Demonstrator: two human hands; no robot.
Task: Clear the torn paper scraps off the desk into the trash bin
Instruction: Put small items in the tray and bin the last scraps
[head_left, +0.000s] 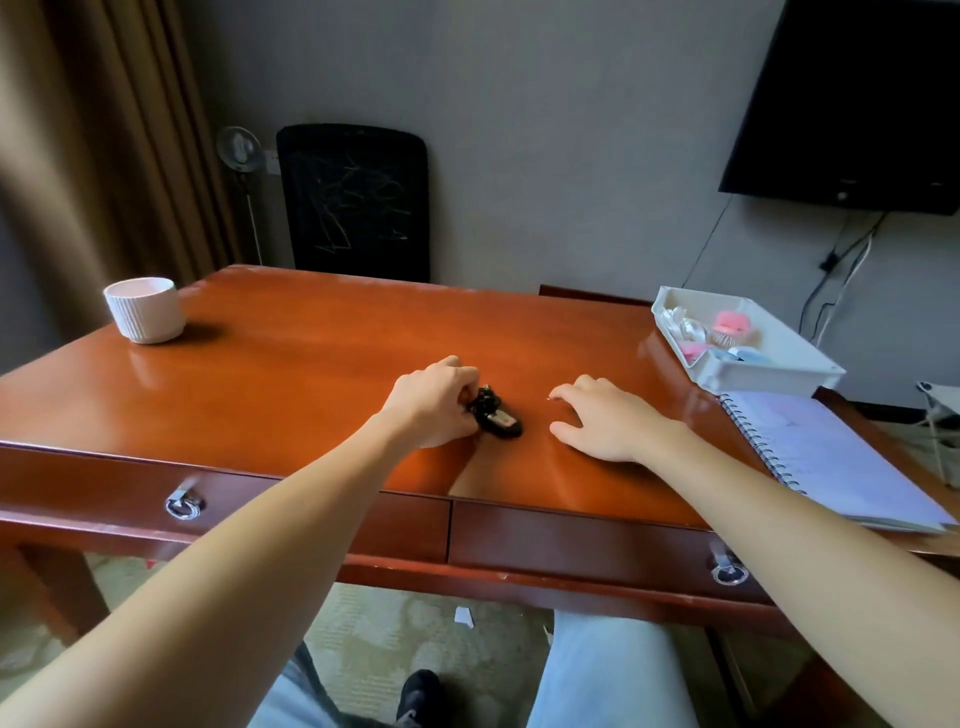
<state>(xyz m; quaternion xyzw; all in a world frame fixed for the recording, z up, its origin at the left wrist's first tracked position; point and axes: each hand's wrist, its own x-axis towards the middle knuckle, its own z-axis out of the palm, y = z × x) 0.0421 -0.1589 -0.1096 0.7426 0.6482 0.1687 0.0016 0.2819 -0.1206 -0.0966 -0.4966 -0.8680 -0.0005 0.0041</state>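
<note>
On the glossy brown desk (311, 353) my left hand (434, 400) pinches a small black key fob (496, 418) with its bunched black strap, near the middle of the desktop. My right hand (608, 421) rests flat on the desk to the right of the fob, fingers spread, holding nothing. A tiny pale speck (549, 398) lies by its fingertips. One white paper scrap (463, 617) lies on the carpet under the desk. No trash bin shows in this view.
A white ribbed cup (145, 309) stands at the far left. A white tray (769, 374) with pink and blue items sits at the far right, a spiral notebook (826, 457) in front of it. Two drawers with ring pulls (184, 504) face me. My legs are below.
</note>
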